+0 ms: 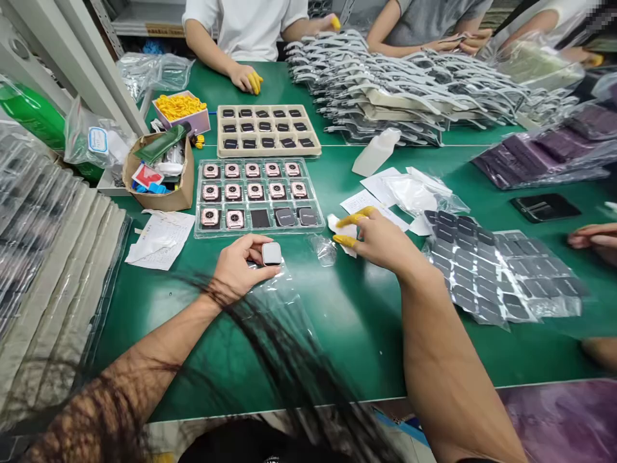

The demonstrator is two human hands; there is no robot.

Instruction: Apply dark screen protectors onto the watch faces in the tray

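My left hand [238, 267] is closed on a small square watch body [272, 253], holding it just above the green table in front of a clear tray [259, 196] of pink watch bodies. My right hand [373, 238], with yellow finger cots on two fingers, pinches a small white cloth [343, 230] lying on the table. A little clear plastic bag [324, 247] lies between my hands. Strands of dark hair cross the lower part of the view.
A beige tray [268, 130] of dark parts lies behind the clear tray. Left stand a cardboard box [161, 170], a pink box of yellow finger cots [180, 110] and stacked trays [43, 257]. Sheets of dark squares [486, 267] lie right. Other people's hands [247, 78] work at the far edge.
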